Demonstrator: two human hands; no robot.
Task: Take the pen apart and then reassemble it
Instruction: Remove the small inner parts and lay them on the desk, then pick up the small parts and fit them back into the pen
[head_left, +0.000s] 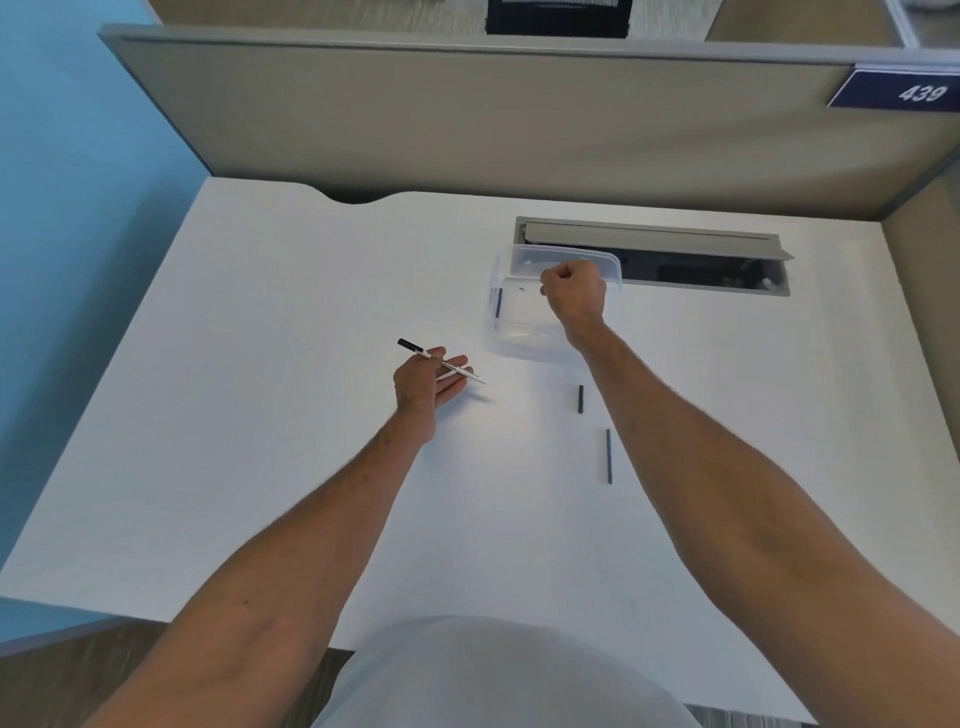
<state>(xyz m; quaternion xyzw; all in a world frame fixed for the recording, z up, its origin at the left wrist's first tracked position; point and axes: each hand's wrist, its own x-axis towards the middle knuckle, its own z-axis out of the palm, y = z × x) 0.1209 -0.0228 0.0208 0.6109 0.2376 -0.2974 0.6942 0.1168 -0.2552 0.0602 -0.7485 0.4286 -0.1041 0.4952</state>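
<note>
Mid-frame, your left hand (423, 382) loosely grasps the pen (441, 361); your right hand (574, 291) hangs clenched over the box (506, 332), contents hidden. Judged mid-disassembly; pull another part next.

Bright, even overhead light, soft glare washing the white rectangular desk top (270, 415) near its centre, faint diffuse shadows under both forearms, wide-angle bending of the grey fabric partition panel (467, 114) at the edges, slight overall softness, top edge smeared.
</note>
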